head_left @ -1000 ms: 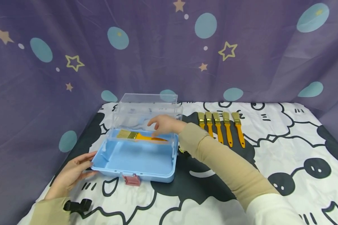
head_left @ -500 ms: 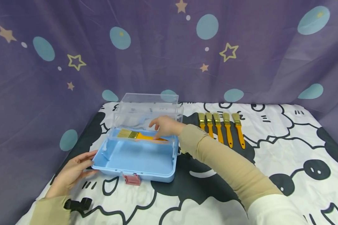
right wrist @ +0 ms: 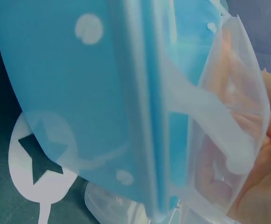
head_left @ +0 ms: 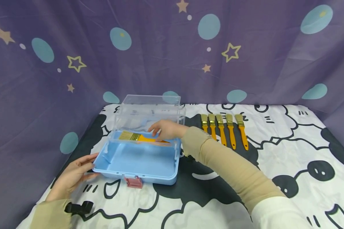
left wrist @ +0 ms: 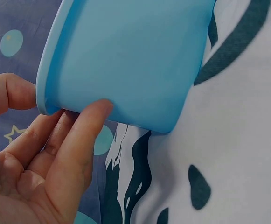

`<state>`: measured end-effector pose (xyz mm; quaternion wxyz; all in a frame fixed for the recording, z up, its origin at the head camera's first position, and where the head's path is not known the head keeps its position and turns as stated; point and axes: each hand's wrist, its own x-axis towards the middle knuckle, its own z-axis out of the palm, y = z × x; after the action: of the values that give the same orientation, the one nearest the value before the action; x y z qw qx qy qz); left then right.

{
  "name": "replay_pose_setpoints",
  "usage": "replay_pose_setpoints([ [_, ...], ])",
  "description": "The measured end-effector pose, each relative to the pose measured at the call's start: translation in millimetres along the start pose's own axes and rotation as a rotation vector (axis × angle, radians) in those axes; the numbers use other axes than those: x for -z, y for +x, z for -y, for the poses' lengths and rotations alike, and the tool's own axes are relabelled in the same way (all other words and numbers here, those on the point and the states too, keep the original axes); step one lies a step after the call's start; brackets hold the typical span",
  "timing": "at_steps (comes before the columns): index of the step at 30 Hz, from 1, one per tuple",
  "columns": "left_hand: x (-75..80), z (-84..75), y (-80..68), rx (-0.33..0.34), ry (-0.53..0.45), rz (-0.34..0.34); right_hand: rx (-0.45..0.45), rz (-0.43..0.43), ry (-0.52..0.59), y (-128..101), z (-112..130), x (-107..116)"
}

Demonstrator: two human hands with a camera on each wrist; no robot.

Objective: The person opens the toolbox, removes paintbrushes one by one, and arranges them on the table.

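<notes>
Centre-left of the head view, the blue box (head_left: 137,160) sits open with its clear lid (head_left: 150,111) upright. The left hand (head_left: 71,176) rests at the lower-left corner, fingers (left wrist: 74,140) straight and relaxed, tips touching the box wall. The right hand (head_left: 167,128) reaches into the back of the box, fingers loosely spread over the orange brush (head_left: 140,137); whether they touch its handle, I can't tell.

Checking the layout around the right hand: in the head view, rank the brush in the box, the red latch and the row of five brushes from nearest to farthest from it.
1. Brush in the box: under the right hand, at the box's back.
2. Row of five brushes: on the cloth to the hand's right.
3. Red latch: at the box's front edge.
</notes>
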<state>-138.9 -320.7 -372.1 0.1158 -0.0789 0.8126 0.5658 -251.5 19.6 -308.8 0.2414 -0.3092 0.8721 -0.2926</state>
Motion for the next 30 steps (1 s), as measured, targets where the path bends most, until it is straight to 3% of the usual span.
replay_pose_setpoints([
  [14, -2.0, -2.1, 0.4, 0.066, 0.031, 0.006, 0.093, 0.055, 0.010, -1.2, -1.7, -2.8],
  [30, -1.1, -2.5, 0.6, 0.066, 0.019, 0.000, 0.044, 0.111, -0.069, 3.7, 4.0, -0.5],
])
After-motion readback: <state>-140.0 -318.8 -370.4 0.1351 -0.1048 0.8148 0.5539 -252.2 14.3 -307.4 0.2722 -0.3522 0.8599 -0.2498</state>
